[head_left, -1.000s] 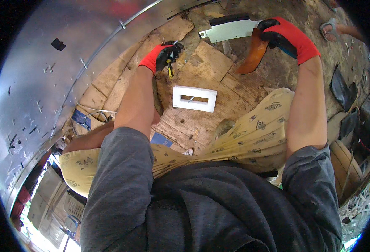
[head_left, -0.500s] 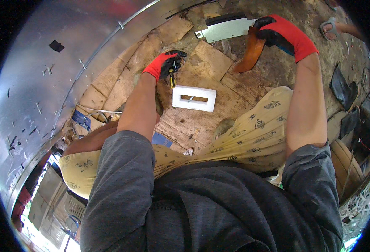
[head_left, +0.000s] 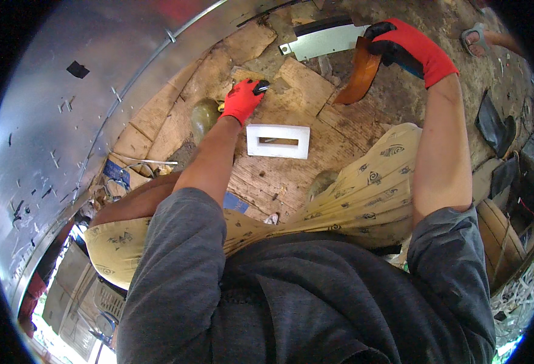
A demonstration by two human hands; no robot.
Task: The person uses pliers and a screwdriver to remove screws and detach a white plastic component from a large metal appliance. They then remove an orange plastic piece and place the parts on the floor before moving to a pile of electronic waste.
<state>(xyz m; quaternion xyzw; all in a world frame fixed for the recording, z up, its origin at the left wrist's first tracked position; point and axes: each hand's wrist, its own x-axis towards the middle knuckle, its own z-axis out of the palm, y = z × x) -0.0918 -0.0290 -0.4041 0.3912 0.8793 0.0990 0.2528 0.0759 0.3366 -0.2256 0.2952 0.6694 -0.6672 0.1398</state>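
Observation:
My left hand (head_left: 244, 100), in a red glove with black fingertips, is closed above the wooden boards. A yellow-and-black-handled tool (head_left: 221, 106) pokes out at its side, mostly hidden. A small shiny piece of metal (head_left: 262, 88) shows at the fingertips; its kind cannot be told. My right hand (head_left: 415, 51), gloved alike, grips the upper end of a curved orange-brown strip (head_left: 359, 76). Something blue (head_left: 411, 69) shows under that hand. Between my knees a white rectangular frame (head_left: 278, 151) with a slot lies on the boards.
A pale metal plate (head_left: 324, 43) with a dark edge lies at the far side. A large shiny sheet-metal surface (head_left: 55, 121) curves along the left. Dark scraps (head_left: 494, 121) lie at the right. Another person's sandalled foot (head_left: 476, 39) is at the far right.
My left hand has turned over, its red back now upward, and the tool's handle points left instead of hanging toward me. The right hand and the strip have hardly moved.

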